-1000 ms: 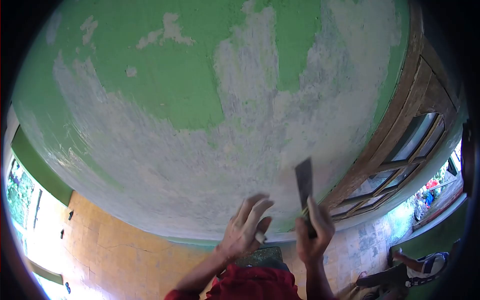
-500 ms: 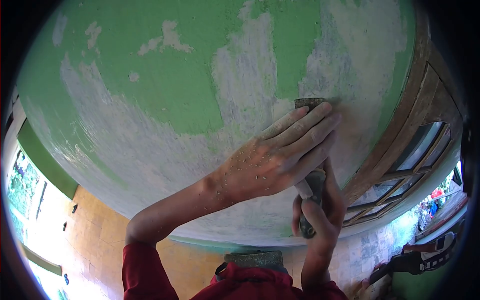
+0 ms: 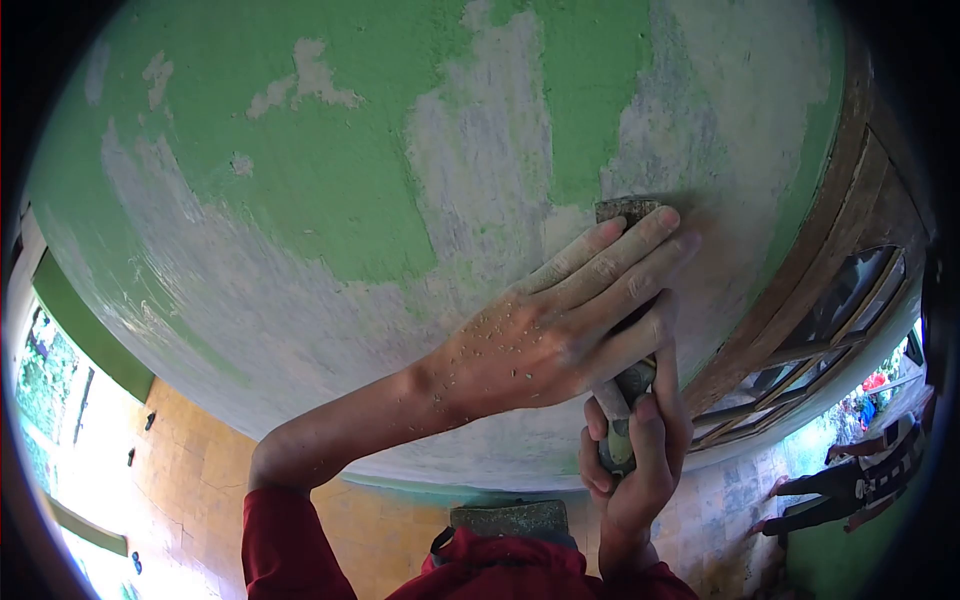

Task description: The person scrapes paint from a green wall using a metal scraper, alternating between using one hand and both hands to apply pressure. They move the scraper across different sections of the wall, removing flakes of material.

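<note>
A paint scraper (image 3: 619,447) with a dark greenish handle lies against the wall (image 3: 350,190), which is partly green paint and partly pale bare patches. My right hand (image 3: 652,455) is closed around the handle from below. My left hand (image 3: 560,325), dusted and flecked with paint chips, lies across the tool's upper part, fingers straight and pressed on it. Beyond those fingertips pokes the worn end of the blade (image 3: 627,209), touching the wall where pale plaster meets green paint. The left thumb and the middle of the blade are mostly hidden.
To the right is a brown wooden frame (image 3: 770,310) with glass panes. Another person (image 3: 850,485) is on the tiled floor (image 3: 200,460) at lower right. A dark grey block-like object (image 3: 510,518) is low in the middle, and bright openings show at both sides.
Both hands and the scraper have shifted slightly right in view, while the wall patches have shifted left. My right fingers have moved on the handle. The other person at lower right has changed posture.
</note>
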The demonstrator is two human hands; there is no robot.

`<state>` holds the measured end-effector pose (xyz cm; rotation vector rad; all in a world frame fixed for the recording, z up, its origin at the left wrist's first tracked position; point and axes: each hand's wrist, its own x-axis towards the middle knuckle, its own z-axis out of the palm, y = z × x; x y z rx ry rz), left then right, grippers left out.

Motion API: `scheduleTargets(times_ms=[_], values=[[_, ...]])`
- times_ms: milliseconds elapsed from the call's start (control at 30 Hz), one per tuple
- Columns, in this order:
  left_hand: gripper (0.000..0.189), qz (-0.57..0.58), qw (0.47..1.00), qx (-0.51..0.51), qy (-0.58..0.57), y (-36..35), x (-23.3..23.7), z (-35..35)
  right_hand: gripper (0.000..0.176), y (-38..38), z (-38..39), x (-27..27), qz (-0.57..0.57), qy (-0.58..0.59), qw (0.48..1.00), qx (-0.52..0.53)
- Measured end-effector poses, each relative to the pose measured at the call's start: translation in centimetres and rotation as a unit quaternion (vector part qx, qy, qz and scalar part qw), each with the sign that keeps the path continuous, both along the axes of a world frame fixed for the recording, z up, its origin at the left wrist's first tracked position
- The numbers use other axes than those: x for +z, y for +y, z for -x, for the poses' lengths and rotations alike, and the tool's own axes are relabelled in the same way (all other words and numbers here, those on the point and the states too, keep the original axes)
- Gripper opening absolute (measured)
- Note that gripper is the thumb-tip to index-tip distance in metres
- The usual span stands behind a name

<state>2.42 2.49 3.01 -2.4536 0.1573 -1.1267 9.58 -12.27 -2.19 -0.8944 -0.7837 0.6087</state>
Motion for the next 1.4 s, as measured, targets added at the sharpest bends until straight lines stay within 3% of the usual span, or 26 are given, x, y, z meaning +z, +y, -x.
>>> scheduleTargets(times_ms=[500,633,700,800,900,1400], values=[[0.017,0.016,1.0,0.023,0.004,-1.4,0.8,0.0,0.063,-0.9,-1.6,0.7,0.007,0.011,0.997,0.081],[0.02,0.023,1.0,0.016,0.005,-1.2,1.0,-0.1,0.063,-1.1,-1.5,1.2,0.024,-0.018,0.998,0.046],[0.021,0.008,1.0,0.028,-0.005,-1.3,1.1,-0.2,0.063,-0.9,-2.3,1.7,0.013,-0.014,0.996,0.087],[0.024,0.075,0.997,-0.005,0.007,-1.5,0.8,0.0,0.063,-1.4,-1.3,1.1,0.037,-0.013,0.998,0.048],[0.02,0.021,0.999,0.021,-0.011,-1.2,1.0,-0.3,0.063,-0.9,-2.4,2.4,0.026,-0.016,0.995,0.093],[0.016,0.089,0.996,-0.024,0.01,-1.6,0.5,-0.1,0.066,-1.7,-1.9,1.9,0.003,-0.107,0.992,0.059]])
